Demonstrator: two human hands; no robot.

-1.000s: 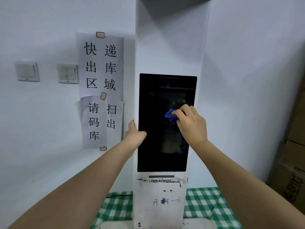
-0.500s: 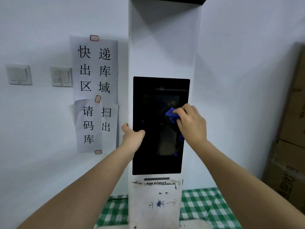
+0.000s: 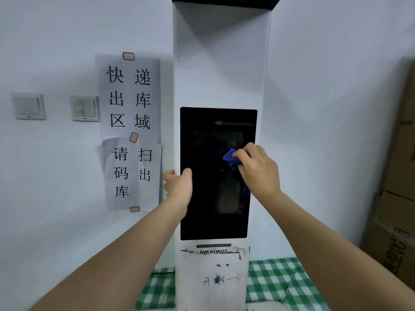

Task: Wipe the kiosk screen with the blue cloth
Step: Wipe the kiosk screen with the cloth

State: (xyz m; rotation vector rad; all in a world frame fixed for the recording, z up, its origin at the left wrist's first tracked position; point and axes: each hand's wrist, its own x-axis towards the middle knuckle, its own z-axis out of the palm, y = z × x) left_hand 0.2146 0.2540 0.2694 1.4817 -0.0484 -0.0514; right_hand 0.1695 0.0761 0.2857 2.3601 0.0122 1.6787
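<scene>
A tall white kiosk (image 3: 220,63) stands against the wall, with a dark, unlit screen (image 3: 208,198) set in its front. My right hand (image 3: 260,171) presses a bunched blue cloth (image 3: 231,159) against the screen's right side, a little above its middle; most of the cloth is hidden under my fingers. My left hand (image 3: 178,187) grips the kiosk's left edge at mid-screen height, thumb on the glass and fingers wrapped around the side.
Paper signs (image 3: 130,131) with Chinese characters and two light switches (image 3: 56,107) are on the wall to the left. The kiosk stands on a green checked cloth (image 3: 276,286). Cardboard boxes (image 3: 395,198) are stacked at the right edge.
The view has shifted slightly, so the kiosk sits a bit lower and more central. My right hand stays on the right side of the screen with the cloth; my left hand keeps its grip.
</scene>
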